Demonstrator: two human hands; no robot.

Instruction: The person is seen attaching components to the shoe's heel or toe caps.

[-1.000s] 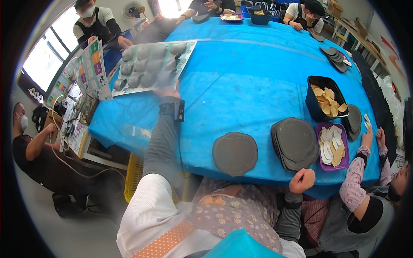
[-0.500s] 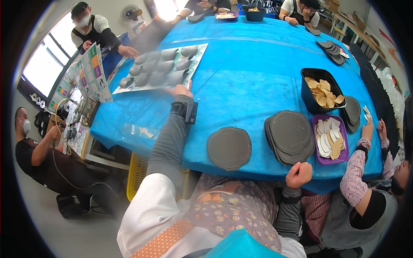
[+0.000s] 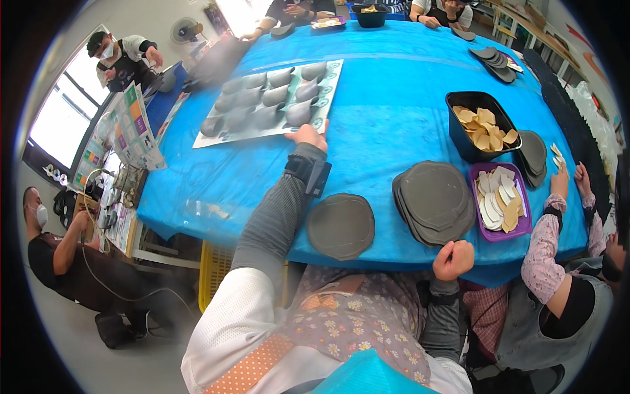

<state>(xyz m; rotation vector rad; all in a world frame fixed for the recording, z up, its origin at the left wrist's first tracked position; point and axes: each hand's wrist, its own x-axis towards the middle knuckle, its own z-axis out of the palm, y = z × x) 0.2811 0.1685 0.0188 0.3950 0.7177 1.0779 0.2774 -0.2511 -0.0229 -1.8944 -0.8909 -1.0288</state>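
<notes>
My left hand (image 3: 310, 136) is closed on the near right corner of a white printed board (image 3: 329, 73), its arm stretched forward over the table. Rows of grey, rounded, cup-like pieces (image 3: 274, 96) lie on that board; some look blurred. My right hand (image 3: 453, 259) is a fist at the table's near edge, and whatever it may hold is hidden. Just beyond it sits a stack of dark grey flat pieces (image 3: 434, 197) with wavy rims. A single similar grey piece (image 3: 341, 225) lies to the left of the stack, in front of me.
A purple basket (image 3: 527, 226) of white and tan pieces and a black bin (image 3: 462, 141) of tan pieces stand right on the blue-covered table (image 3: 380, 131). A co-worker's hands (image 3: 559, 184) are beside them. A yellow crate (image 3: 213, 272) is below the table's left edge.
The board has shifted right along with my left hand. A co-worker's hand at its far left edge has let go and drawn back. My right fist has barely moved.
</notes>
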